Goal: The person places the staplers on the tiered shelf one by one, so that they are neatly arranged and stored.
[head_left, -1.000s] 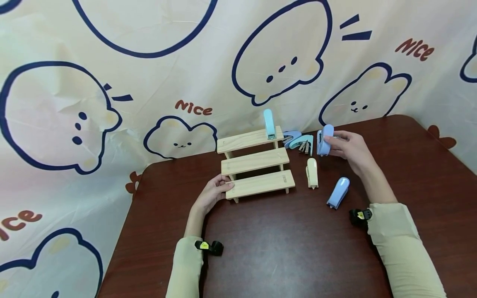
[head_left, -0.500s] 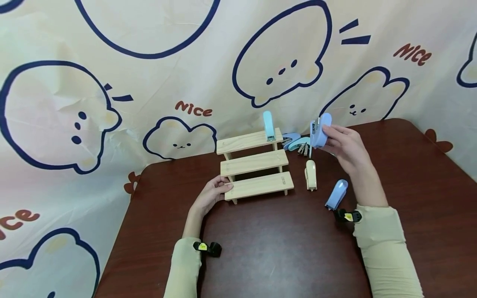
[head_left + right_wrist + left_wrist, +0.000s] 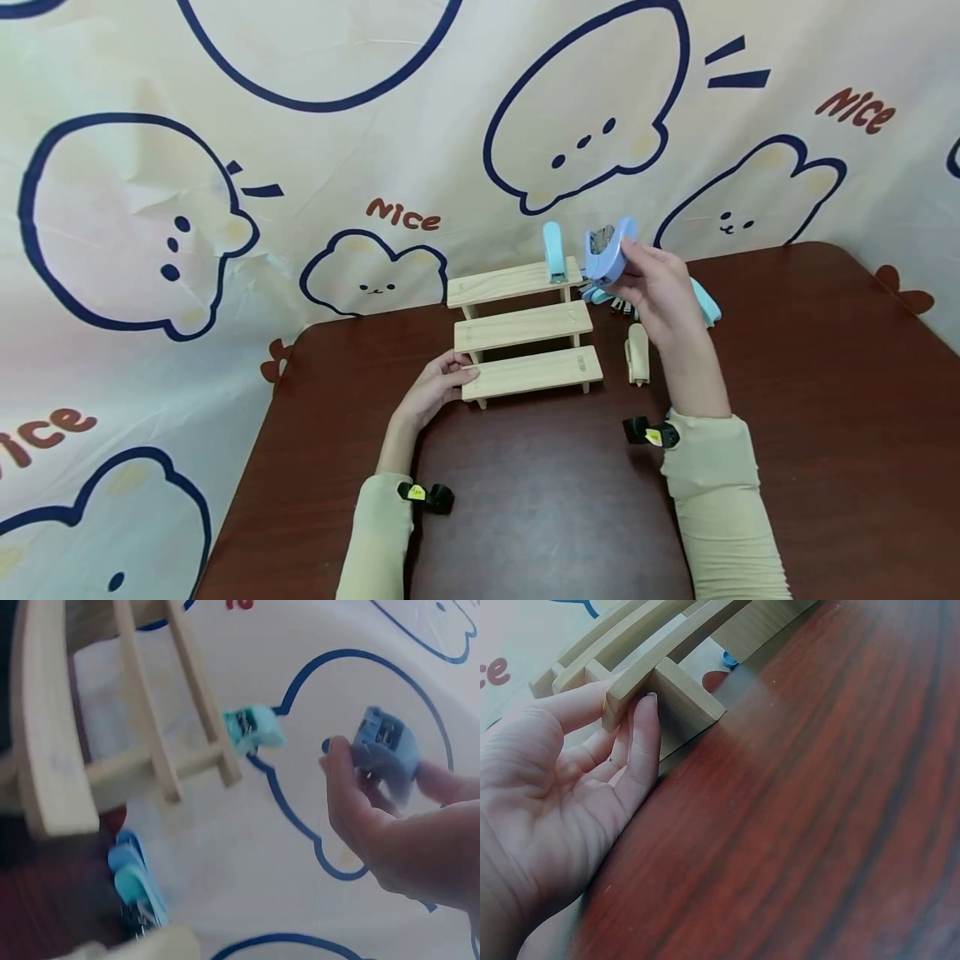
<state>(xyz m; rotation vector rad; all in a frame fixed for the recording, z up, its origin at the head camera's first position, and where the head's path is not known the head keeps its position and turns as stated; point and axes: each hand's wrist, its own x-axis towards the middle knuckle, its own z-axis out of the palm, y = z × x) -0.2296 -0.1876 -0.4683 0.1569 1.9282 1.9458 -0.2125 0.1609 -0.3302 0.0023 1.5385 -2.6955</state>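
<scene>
My left hand point(image 3: 433, 388) pinches the left end of the lowest board of a three-step wooden rack point(image 3: 532, 373); in the left wrist view, thumb and fingers grip that board's end point(image 3: 630, 686). Raised beside the rack's top right end, my right hand point(image 3: 662, 292) holds a blue stapler point(image 3: 611, 254). The right wrist view shows this stapler point(image 3: 394, 750) between thumb and fingers, clear of the rack. A teal stapler point(image 3: 554, 252) stands on the top board at its right end.
A cream stapler point(image 3: 637, 354) lies right of the rack. Behind it are a teal stapler point(image 3: 133, 885) and a blue one point(image 3: 124, 853), partly hidden by my right hand. Another teal stapler point(image 3: 706, 302) shows past my right wrist. A printed cloth point(image 3: 300, 167) hangs behind the table point(image 3: 525, 500).
My right hand has lifted the blue stapler and carried it left towards the top board, turning it. My right sleeve now covers the blue stapler on the table. The left hand keeps its grip.
</scene>
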